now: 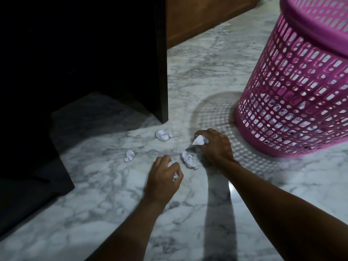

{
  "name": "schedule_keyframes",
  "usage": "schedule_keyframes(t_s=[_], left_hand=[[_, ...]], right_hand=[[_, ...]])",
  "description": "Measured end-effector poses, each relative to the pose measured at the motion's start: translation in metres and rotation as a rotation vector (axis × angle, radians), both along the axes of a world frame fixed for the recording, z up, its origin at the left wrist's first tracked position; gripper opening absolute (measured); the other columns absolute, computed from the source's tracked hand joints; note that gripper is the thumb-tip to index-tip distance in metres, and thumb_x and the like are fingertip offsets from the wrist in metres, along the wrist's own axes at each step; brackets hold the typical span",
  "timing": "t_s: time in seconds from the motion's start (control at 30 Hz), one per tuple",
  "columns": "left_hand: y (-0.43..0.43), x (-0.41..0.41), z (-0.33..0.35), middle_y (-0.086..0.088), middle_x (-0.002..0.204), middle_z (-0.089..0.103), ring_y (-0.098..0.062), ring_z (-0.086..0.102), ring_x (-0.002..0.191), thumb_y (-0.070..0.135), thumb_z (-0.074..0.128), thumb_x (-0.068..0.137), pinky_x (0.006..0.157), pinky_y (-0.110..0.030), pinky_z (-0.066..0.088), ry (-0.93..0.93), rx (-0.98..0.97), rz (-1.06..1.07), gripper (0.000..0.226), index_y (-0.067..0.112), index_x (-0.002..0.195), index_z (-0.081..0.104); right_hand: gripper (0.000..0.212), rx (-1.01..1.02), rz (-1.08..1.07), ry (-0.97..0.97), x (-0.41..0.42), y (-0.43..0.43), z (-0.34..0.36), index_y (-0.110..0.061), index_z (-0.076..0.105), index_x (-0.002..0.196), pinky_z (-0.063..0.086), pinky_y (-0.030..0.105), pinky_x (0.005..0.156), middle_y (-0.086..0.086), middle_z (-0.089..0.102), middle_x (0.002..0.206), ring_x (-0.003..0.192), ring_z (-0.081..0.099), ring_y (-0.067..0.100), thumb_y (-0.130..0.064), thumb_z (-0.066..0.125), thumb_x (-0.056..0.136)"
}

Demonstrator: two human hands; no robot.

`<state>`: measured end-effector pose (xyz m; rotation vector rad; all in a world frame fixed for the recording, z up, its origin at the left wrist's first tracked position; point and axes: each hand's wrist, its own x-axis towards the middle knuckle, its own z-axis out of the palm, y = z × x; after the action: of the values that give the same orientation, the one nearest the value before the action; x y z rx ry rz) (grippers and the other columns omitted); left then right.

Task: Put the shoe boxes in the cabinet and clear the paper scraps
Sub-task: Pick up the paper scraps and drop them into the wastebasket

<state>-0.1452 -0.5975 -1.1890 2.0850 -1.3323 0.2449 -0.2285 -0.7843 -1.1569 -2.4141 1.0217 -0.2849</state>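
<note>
marble floor, scraps in left grip, right grip

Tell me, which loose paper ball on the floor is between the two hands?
The paper ball right between the left hand and the right hand; the other two loose balls lie farther left.

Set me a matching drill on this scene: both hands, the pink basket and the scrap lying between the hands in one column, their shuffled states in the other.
Column A
1. left hand
2. right hand
3. pink basket
4. loose scrap

Column B
a. lies on the marble floor
b. stands on its base, paper inside
c. grips a white scrap in the basket's latticed shadow
d. grips a crumpled scrap, nearest the camera

Pairs: 1-d, 2-c, 3-b, 4-a
</note>
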Motion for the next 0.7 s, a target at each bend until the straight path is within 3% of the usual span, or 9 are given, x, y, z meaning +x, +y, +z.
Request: schedule_keyframes(t_s=[0.13,0.27,0.33,0.43,0.5,0.53,0.6,0.7], left_hand=[[0.000,0.000,0.007,-0.005,0.071,0.046,-0.026,0.049,0.057,0.015,0.051,0.076,0.043,-0.037,0.047,0.183,0.022,0.022,0.014,0.013,0.063,0.046],[0.007,0.017,0.025,-0.008,0.072,0.053,-0.029,0.055,0.059,0.018,0.055,0.081,0.051,-0.038,0.050,0.280,-0.057,0.216,0.018,0.011,0.064,0.052],[0.012,0.033,0.034,-0.010,0.070,0.053,-0.033,0.055,0.061,0.017,0.059,0.084,0.053,-0.040,0.049,0.257,-0.085,0.309,0.021,0.010,0.065,0.051],[0.016,0.053,0.041,-0.011,0.086,0.064,-0.035,0.062,0.080,0.029,0.064,0.089,0.063,-0.039,0.050,0.380,0.062,0.464,0.018,0.013,0.096,0.060],[0.019,0.061,0.040,-0.010,0.103,0.067,-0.032,0.063,0.096,0.038,0.063,0.090,0.074,-0.038,0.052,0.488,0.247,0.520,0.042,0.018,0.125,0.054],[0.020,0.064,0.040,-0.009,0.108,0.067,-0.031,0.063,0.101,0.038,0.063,0.090,0.078,-0.039,0.053,0.523,0.323,0.524,0.048,0.017,0.131,0.051],[0.022,0.067,0.039,-0.011,0.110,0.067,-0.032,0.063,0.103,0.033,0.062,0.091,0.081,-0.039,0.054,0.522,0.404,0.524,0.039,0.011,0.123,0.055],[0.020,0.068,0.042,-0.016,0.105,0.065,-0.036,0.064,0.095,0.020,0.052,0.094,0.074,-0.037,0.052,0.466,0.434,0.537,0.020,0.005,0.105,0.057]], right_hand=[[0.024,0.171,0.049,-0.199,0.023,0.011,0.018,-0.024,0.077,0.101,0.054,0.036,0.081,0.002,0.074,0.099,0.091,0.069,0.020,-0.023,0.076,0.078],[0.031,0.144,0.176,-0.183,0.069,0.033,0.036,-0.021,0.077,0.094,0.053,0.031,0.075,0.000,0.075,0.095,0.087,0.068,0.019,-0.044,0.068,0.076],[0.025,0.053,0.217,-0.086,0.087,0.039,0.036,-0.022,0.074,0.097,0.050,0.031,0.073,-0.001,0.068,0.101,0.089,0.065,0.023,-0.041,0.071,0.081],[0.021,-0.007,0.252,0.055,0.100,0.043,0.030,-0.027,0.072,0.099,0.050,0.034,0.074,-0.003,0.057,0.115,0.090,0.063,0.028,-0.040,0.070,0.083],[0.007,0.037,0.256,0.096,0.101,0.045,0.027,-0.034,0.071,0.086,0.046,0.029,0.069,-0.007,0.062,0.110,0.089,0.066,0.024,-0.040,0.069,0.083],[0.006,0.057,0.256,0.098,0.100,0.047,0.026,-0.038,0.066,0.077,0.044,0.026,0.066,-0.009,0.065,0.106,0.086,0.067,0.021,-0.040,0.067,0.083],[0.008,0.073,0.247,0.094,0.098,0.051,0.026,-0.040,0.063,0.076,0.046,0.024,0.057,-0.008,0.068,0.099,0.075,0.068,0.020,-0.038,0.063,0.084],[0.011,0.091,0.239,0.079,0.098,0.057,0.029,-0.030,0.070,0.090,0.047,0.027,0.055,-0.002,0.070,0.096,0.076,0.068,0.024,-0.035,0.062,0.083]])
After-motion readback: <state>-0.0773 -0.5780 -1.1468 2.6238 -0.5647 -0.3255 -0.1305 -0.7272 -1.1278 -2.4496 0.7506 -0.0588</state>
